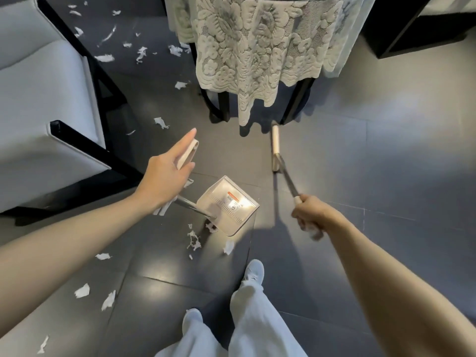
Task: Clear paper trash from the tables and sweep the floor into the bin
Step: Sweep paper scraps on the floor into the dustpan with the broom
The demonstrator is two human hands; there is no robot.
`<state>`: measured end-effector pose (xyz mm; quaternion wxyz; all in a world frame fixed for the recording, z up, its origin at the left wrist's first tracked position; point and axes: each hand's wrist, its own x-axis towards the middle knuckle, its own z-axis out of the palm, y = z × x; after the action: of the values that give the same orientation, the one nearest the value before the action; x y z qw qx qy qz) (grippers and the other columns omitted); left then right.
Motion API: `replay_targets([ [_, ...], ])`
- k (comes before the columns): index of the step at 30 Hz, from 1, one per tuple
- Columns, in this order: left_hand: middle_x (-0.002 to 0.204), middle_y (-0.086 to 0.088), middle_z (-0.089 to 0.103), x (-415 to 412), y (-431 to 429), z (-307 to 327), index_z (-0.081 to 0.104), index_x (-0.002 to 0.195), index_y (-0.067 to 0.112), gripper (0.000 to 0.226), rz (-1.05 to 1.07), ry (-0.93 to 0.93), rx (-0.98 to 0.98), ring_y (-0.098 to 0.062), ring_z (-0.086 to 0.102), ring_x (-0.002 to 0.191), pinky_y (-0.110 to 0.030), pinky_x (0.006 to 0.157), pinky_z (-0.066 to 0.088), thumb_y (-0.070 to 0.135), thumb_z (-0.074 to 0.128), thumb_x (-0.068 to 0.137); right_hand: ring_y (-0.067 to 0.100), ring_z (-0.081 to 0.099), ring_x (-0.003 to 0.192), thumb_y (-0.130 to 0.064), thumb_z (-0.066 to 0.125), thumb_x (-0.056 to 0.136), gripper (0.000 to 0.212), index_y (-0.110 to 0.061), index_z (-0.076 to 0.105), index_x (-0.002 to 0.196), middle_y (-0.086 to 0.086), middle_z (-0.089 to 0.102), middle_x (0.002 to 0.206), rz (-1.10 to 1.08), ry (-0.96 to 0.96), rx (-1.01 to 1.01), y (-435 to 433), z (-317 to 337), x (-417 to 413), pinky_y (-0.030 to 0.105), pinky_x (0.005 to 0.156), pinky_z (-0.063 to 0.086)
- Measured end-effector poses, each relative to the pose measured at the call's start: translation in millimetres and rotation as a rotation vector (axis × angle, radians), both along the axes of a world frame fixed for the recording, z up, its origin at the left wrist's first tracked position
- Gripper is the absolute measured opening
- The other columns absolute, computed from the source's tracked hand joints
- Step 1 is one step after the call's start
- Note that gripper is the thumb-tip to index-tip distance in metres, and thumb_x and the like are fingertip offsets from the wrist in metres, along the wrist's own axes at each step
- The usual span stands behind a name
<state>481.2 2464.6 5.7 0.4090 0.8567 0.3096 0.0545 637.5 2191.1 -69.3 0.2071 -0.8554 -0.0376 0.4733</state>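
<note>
My left hand point(164, 176) holds the beige grip of the dustpan handle point(189, 150) between thumb and straight fingers. The clear dustpan point(229, 204) rests tilted on the dark tiled floor just ahead of my feet. To its right, my right hand point(309, 217) grips the end of the broom handle point(287, 176). The beige broom head point(275, 148) sits on the floor beside a black table leg. Something white and blurred shows under that fist. Several torn paper scraps point(193, 240) lie around the dustpan, with others at the lower left point(82, 289) and under the table's far side point(141, 54).
A table draped with a white lace cloth point(252, 47) stands straight ahead on black legs point(296, 101). On the left is a white padded chair point(38, 99) with a black frame. Dark furniture point(412, 27) fills the top right corner. My shoes point(253, 271) are at the bottom.
</note>
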Motion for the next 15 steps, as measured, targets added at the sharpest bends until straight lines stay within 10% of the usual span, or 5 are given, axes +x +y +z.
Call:
replay_targets([
  [11, 0.111, 0.053, 0.038, -154.2, 32.7, 31.7, 0.03, 0.125, 0.071, 0.072, 0.13, -0.015, 0.017, 0.03, 0.043, 0.096, 0.012, 0.078, 0.023, 0.015, 0.06, 0.091, 0.011, 0.047, 0.058, -0.011, 0.054, 0.087, 0.034, -0.011, 0.054, 0.121, -0.002, 0.052, 0.067, 0.552, 0.079, -0.022, 105.7, 44.5, -127.0, 0.022, 0.053, 0.039],
  [15, 0.102, 0.059, 0.041, -247.9, 44.7, 33.8, 0.035, 0.123, 0.071, 0.073, 0.214, -0.01, -0.013, 0.035, 0.039, 0.097, 0.01, 0.082, 0.025, 0.012, 0.062, 0.089, 0.02, 0.051, 0.078, -0.01, 0.052, 0.088, 0.038, -0.008, 0.05, 0.126, 0.006, 0.062, 0.106, 0.87, 0.046, -0.187, 129.9, 46.4, -203.6, 0.027, 0.066, 0.043],
])
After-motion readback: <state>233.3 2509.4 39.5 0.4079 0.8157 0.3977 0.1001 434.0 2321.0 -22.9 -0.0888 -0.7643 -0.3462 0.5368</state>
